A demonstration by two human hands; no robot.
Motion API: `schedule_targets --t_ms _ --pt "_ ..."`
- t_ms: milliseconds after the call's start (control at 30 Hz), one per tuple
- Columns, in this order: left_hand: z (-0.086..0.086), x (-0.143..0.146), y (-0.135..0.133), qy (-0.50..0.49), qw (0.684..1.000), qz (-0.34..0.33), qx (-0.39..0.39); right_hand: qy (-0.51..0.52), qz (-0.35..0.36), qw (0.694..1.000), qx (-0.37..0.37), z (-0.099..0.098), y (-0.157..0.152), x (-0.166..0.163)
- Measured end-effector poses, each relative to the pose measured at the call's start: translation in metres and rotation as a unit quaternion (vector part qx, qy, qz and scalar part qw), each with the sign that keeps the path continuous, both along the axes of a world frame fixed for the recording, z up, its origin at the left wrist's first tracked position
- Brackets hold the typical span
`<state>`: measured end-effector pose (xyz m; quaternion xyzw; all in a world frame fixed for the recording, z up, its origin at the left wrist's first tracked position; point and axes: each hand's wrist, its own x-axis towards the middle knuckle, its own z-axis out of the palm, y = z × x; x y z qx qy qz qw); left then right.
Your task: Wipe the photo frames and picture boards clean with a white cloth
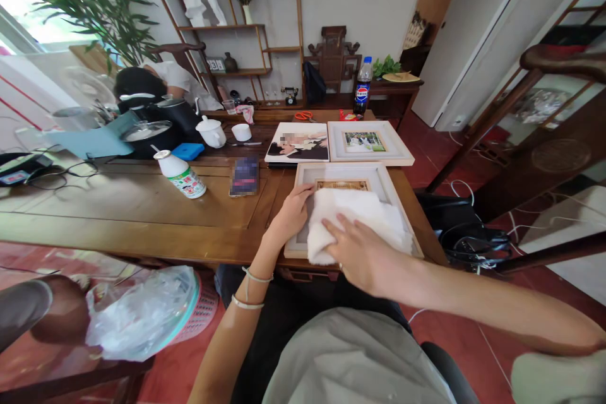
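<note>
A white picture frame (379,175) lies flat at the near right edge of the wooden table (142,214). A white cloth (350,214) is spread over its glass. My right hand (362,252) presses flat on the cloth, fingers stretched out. My left hand (293,211) rests on the frame's left border, fingers extended along it. Behind this frame lie a second white frame (369,142) and an unframed photo print (298,142).
On the table stand a white bottle (180,173), a phone (244,175), a teapot (211,131), cup (241,132), scissors (303,116), a cola bottle (363,87) and cookware (151,129). A person (156,79) bends at far left. A bin with plastic bag (146,309) sits below.
</note>
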<state>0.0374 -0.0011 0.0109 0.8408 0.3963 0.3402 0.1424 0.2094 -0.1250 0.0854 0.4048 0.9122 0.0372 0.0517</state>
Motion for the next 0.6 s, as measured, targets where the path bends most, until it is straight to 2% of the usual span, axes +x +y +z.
schedule_targets --t_ms 133,233,400,500,600 --pt "-0.001 0.000 0.002 -0.002 1.000 -0.002 0.000 0.024 0.001 1.000 -0.006 0.002 -0.022 -0.016" --pt "0.001 -0.002 0.005 -0.014 1.000 -0.003 -0.010 0.025 -0.038 0.999 0.003 -0.005 -0.016 -0.029" --pt "0.005 -0.004 0.005 -0.013 0.999 -0.017 -0.030 0.069 -0.037 0.996 0.047 -0.023 -0.007 -0.043" --pt "0.006 -0.003 0.003 -0.009 1.000 -0.012 -0.017 0.047 -0.057 0.995 0.064 -0.025 -0.012 -0.038" --pt "0.004 -0.001 0.001 -0.005 1.000 -0.002 -0.005 0.017 -0.063 0.995 0.075 -0.021 -0.019 -0.018"
